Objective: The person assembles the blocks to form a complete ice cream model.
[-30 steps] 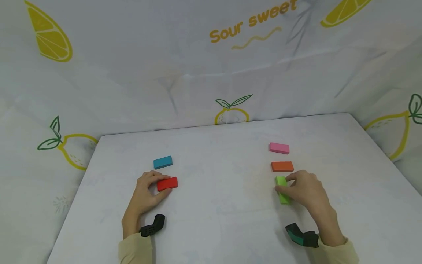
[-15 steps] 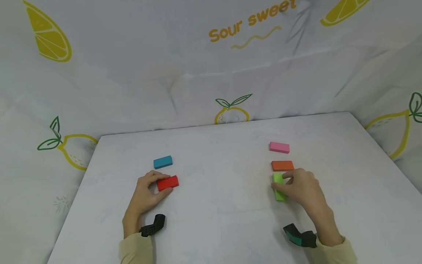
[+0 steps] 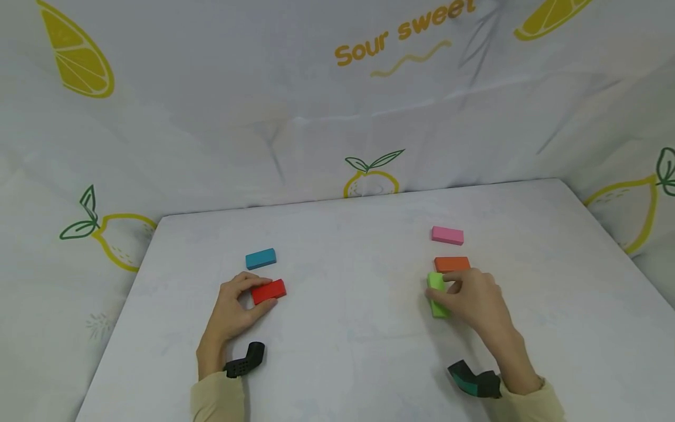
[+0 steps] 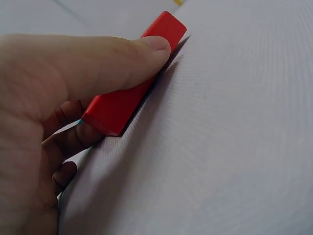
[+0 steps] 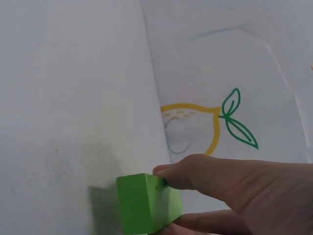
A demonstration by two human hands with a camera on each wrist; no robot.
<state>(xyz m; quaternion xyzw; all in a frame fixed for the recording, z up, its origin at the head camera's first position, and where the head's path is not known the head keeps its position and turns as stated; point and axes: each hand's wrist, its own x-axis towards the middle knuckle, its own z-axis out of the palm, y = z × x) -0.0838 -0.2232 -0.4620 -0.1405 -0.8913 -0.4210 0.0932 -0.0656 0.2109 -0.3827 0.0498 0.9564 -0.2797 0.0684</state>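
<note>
On the left of the table, my left hand (image 3: 234, 305) holds a red block (image 3: 269, 291) between thumb and fingers. In the left wrist view the thumb lies along the side of the red block (image 4: 128, 100), which is close to the white surface. My right hand (image 3: 477, 299) pinches a light green block (image 3: 437, 296), its long side pointing away from me. The right wrist view shows the green block (image 5: 146, 204) between thumb and finger; whether it touches the table cannot be told. Just beyond it lies an orange block (image 3: 451, 264), partly covered by the right hand.
A blue block (image 3: 261, 258) lies behind the red one. A pink block (image 3: 447, 235) is farther back on the right. Behind the white table (image 3: 348, 351) hangs a white cloth (image 3: 211, 117) printed with lemons. Black wrist mounts (image 3: 246, 360) stick out by both sleeves.
My right hand has moved left and slightly away from me with the green block. The red block has turned very slightly in my left hand, which otherwise stays in place.
</note>
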